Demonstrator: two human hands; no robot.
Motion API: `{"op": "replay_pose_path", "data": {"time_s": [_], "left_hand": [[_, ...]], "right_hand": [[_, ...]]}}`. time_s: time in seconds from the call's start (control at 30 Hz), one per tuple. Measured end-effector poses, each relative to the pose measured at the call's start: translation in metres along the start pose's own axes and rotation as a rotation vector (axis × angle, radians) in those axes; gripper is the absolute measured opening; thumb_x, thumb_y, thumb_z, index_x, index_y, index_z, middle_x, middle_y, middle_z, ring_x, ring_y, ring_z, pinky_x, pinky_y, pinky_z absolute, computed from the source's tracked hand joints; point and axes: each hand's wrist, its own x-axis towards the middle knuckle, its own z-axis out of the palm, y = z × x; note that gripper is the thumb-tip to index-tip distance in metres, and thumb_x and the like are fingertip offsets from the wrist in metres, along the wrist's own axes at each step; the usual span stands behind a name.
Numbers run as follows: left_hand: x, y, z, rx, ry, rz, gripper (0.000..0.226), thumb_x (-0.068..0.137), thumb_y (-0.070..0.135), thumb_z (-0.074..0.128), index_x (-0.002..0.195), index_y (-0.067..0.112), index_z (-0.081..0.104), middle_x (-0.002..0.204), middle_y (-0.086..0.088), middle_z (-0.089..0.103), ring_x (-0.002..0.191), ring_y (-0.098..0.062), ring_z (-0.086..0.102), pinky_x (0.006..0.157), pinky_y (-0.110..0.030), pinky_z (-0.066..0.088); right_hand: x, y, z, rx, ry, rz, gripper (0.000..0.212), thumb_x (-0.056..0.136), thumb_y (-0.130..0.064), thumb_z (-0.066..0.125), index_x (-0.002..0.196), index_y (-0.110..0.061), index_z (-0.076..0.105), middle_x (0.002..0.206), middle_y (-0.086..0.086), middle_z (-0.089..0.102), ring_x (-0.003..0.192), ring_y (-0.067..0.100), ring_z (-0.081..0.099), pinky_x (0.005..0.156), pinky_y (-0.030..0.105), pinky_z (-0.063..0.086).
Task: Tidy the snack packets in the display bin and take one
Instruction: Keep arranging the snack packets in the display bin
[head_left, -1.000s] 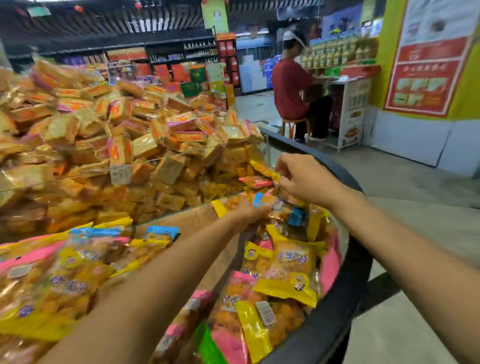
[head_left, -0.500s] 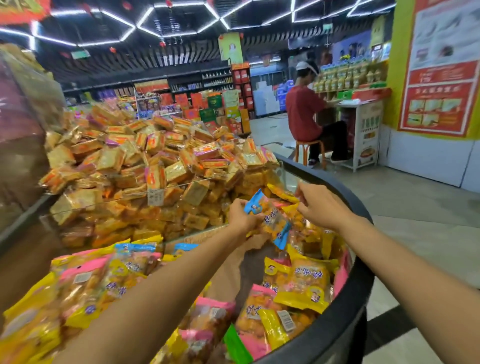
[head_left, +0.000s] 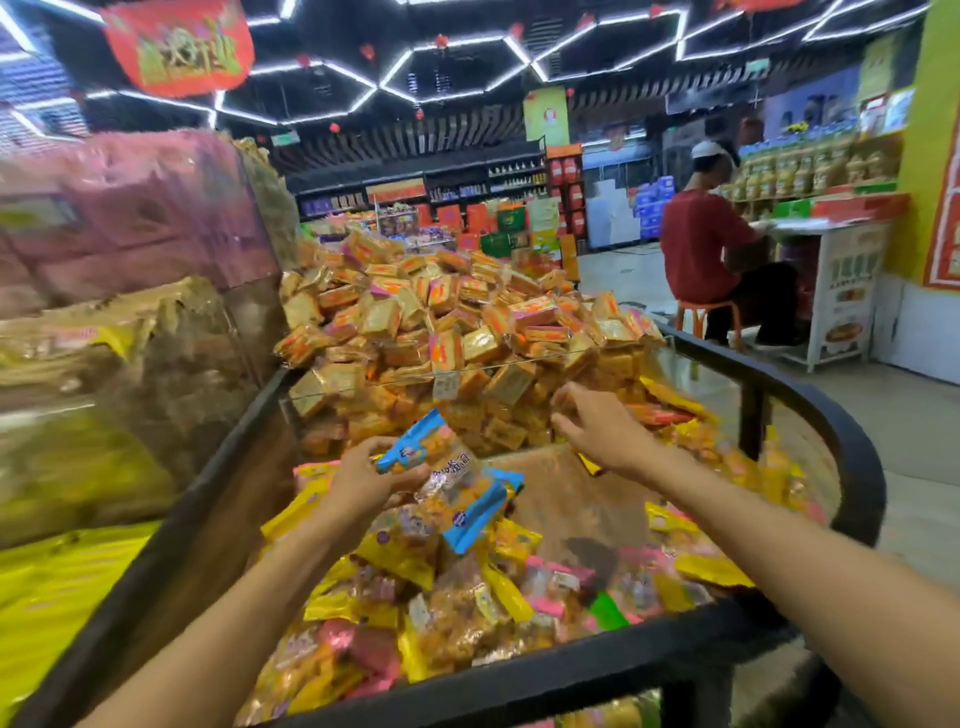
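Above the heaped packets (head_left: 467, 587) in the black-rimmed display bin (head_left: 613, 670), the left hand (head_left: 363, 478) is gripping a blue-edged snack packet (head_left: 447, 483) by its upper end. Its long axis is running diagonally, upper left to lower right, with the lower blue seal pointing down toward the pile. Right hand (head_left: 597, 431) is hovering with loosely spread fingers, grasping nothing.
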Motion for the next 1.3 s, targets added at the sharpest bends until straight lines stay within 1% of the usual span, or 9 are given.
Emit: {"op": "replay_pose_path", "data": {"time_s": [0.1, 0.2, 0.37, 0.5, 0.63, 0.77, 0.9, 1.17, 1.3], "left_hand": [[-0.002, 0.002, -0.021, -0.027, -0.049, -0.01, 0.031, 0.077, -0.01, 0.069, 0.1, 0.007, 0.058, 0.082, -0.008, 0.064, 0.055, -0.007, 0.065, 0.052, -0.021, 0.055], [0.002, 0.008, -0.033, 0.006, -0.159, -0.016, 0.031, 0.079, -0.008, 0.069, 0.104, 0.008, 0.058, 0.082, -0.007, 0.065, 0.062, -0.008, 0.065, 0.055, -0.02, 0.053], [0.011, 0.01, -0.039, 0.068, -0.229, 0.001, 0.037, 0.078, -0.004, 0.07, 0.111, 0.01, 0.059, 0.089, -0.007, 0.069, 0.071, -0.01, 0.067, 0.061, -0.021, 0.055], [0.014, 0.009, -0.037, 0.049, -0.222, -0.009, 0.04, 0.078, 0.0, 0.072, 0.115, 0.009, 0.059, 0.096, -0.005, 0.069, 0.078, -0.01, 0.069, 0.062, -0.021, 0.054], [0.015, 0.009, -0.036, 0.057, -0.199, 0.021, 0.033, 0.084, 0.024, 0.069, 0.113, 0.01, 0.063, 0.103, -0.009, 0.069, 0.09, -0.016, 0.068, 0.072, -0.028, 0.057], [0.015, 0.008, -0.036, 0.076, -0.125, 0.054, 0.021, 0.086, 0.024, 0.066, 0.102, 0.01, 0.067, 0.095, -0.008, 0.069, 0.085, -0.016, 0.064, 0.078, -0.032, 0.056], [0.015, 0.008, -0.035, 0.106, -0.116, 0.057, 0.016, 0.086, 0.021, 0.068, 0.098, 0.011, 0.069, 0.098, -0.009, 0.071, 0.086, -0.016, 0.066, 0.082, -0.034, 0.055], [0.015, 0.01, -0.035, 0.058, -0.064, 0.052, 0.013, 0.088, 0.023, 0.064, 0.095, 0.013, 0.071, 0.093, -0.004, 0.07, 0.088, -0.016, 0.064, 0.085, -0.036, 0.054], [0.016, 0.013, -0.039, -0.042, 0.038, 0.063, 0.02, 0.089, 0.016, 0.063, 0.103, 0.003, 0.069, 0.084, -0.004, 0.069, 0.077, -0.014, 0.065, 0.074, -0.029, 0.056]], "right_hand": [[0.012, -0.063, 0.039, 0.319, -0.097, 0.077, 0.039, 0.097, -0.04, 0.048, 0.117, -0.008, 0.057, 0.111, 0.007, 0.062, 0.104, 0.024, 0.058, 0.084, 0.033, 0.044], [0.019, -0.094, 0.073, 0.595, -0.101, 0.168, 0.041, 0.094, -0.044, 0.051, 0.106, -0.006, 0.062, 0.101, 0.008, 0.066, 0.098, 0.027, 0.06, 0.088, 0.042, 0.048], [0.019, -0.094, 0.073, 0.879, -0.13, 0.183, 0.021, 0.094, -0.025, 0.059, 0.079, -0.011, 0.062, 0.071, 0.004, 0.055, 0.062, 0.012, 0.049, 0.051, 0.018, 0.043], [0.015, -0.091, 0.067, 0.932, -0.136, 0.175, 0.02, 0.093, -0.022, 0.061, 0.077, -0.009, 0.063, 0.065, 0.001, 0.054, 0.046, 0.003, 0.045, 0.042, 0.014, 0.039], [0.014, -0.094, 0.069, 0.916, -0.084, 0.197, 0.018, 0.093, -0.02, 0.06, 0.094, -0.003, 0.064, 0.069, 0.001, 0.058, 0.055, 0.006, 0.053, 0.049, 0.016, 0.049], [0.015, -0.096, 0.069, 0.937, -0.107, 0.197, 0.021, 0.094, -0.021, 0.058, 0.102, -0.003, 0.063, 0.064, -0.004, 0.055, 0.042, -0.003, 0.051, 0.044, 0.014, 0.044], [0.013, -0.098, 0.07, 0.908, -0.158, 0.144, 0.023, 0.096, -0.027, 0.055, 0.108, -0.01, 0.064, 0.073, -0.006, 0.063, 0.052, -0.005, 0.059, 0.048, 0.014, 0.046], [0.015, -0.095, 0.072, 0.921, -0.146, 0.136, 0.024, 0.094, -0.024, 0.057, 0.104, -0.004, 0.068, 0.073, 0.0, 0.066, 0.054, -0.003, 0.06, 0.048, 0.013, 0.046], [0.019, -0.087, 0.076, 0.839, -0.435, 0.132, 0.039, 0.083, -0.031, 0.07, 0.118, -0.015, 0.064, 0.109, 0.002, 0.068, 0.096, 0.016, 0.064, 0.08, 0.028, 0.053]]}}
